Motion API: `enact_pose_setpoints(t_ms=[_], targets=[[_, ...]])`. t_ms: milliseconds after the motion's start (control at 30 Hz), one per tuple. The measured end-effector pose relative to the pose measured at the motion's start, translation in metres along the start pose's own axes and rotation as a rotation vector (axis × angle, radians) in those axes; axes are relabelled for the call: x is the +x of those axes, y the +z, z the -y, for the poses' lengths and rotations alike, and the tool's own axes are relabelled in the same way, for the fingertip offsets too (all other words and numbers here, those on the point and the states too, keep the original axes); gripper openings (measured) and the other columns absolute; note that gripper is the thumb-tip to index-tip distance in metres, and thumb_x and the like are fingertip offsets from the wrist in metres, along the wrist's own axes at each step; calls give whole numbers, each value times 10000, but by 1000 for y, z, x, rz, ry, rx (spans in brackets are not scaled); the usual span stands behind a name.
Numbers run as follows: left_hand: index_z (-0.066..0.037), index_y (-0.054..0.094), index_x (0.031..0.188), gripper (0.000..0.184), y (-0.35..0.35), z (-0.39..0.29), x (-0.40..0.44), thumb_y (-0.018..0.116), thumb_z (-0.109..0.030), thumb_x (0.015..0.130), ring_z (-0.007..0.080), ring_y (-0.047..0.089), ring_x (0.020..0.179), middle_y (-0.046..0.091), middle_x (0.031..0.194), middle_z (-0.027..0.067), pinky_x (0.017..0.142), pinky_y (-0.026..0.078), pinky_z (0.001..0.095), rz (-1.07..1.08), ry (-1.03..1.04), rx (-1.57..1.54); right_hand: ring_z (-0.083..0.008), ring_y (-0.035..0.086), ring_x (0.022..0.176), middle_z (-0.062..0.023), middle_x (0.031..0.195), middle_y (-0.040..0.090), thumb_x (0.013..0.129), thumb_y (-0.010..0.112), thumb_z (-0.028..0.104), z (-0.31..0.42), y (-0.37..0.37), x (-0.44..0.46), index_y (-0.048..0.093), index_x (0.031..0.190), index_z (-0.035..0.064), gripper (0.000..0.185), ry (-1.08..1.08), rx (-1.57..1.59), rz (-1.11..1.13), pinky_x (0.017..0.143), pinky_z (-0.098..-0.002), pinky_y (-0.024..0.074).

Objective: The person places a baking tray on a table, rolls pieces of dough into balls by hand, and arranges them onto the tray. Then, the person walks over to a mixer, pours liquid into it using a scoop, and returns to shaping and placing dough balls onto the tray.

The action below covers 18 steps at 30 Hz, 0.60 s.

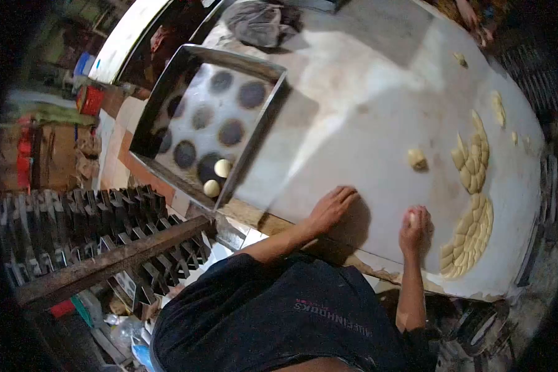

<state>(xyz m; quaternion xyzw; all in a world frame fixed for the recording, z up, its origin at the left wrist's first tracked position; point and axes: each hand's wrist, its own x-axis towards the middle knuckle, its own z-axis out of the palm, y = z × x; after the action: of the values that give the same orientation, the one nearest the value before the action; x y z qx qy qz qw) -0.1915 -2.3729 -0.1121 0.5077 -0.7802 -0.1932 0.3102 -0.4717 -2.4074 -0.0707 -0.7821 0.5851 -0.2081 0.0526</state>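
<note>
My left hand rests palm down on the pale tabletop near its front edge, fingers together and curled under; whatever lies beneath it is hidden. To its right, my right hand is closed into a loose fist on the table. A small pale spot shows at its fingers, too little to tell whether it is dough. Beyond the right hand sits a lone dough lump. Cut dough pieces lie close together in a curved band at the right. Two round dough balls sit in the near corner of a metal tray.
The tray's bottom carries dark round marks. A crumpled dark cloth lies at the back of the tabletop. At lower left stands a rack of dark metal pieces. Another person's hand shows at the far right corner.
</note>
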Motion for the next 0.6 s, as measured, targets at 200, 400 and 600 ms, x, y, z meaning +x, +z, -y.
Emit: enact_pose_setpoints(t_ms=[200,400,600], targets=[[-24,550,1143,400,-182,37,-31,654,-16,756,313,561,975,552,1103,188,838,471,367,-393,-405,-114,-234,596,859,-109,864,610,826,571,134,5,-31,34,591,929,-18,184,737,361,483,763,-337,497],[-31,495,1177,473,-232,130,-53,660,-33,734,350,557,918,536,974,201,797,454,413,-371,-687,63,-324,576,925,-173,984,577,816,588,74,290,16,153,588,1015,5,210,-309,667,297,828,-391,467],[-28,181,1437,931,-241,128,-59,731,-140,694,425,523,1026,508,1173,241,869,440,448,-269,-712,-48,-329,505,1139,-141,1092,597,779,687,198,380,114,200,605,1044,34,322,-697,344,396,1098,-507,238]])
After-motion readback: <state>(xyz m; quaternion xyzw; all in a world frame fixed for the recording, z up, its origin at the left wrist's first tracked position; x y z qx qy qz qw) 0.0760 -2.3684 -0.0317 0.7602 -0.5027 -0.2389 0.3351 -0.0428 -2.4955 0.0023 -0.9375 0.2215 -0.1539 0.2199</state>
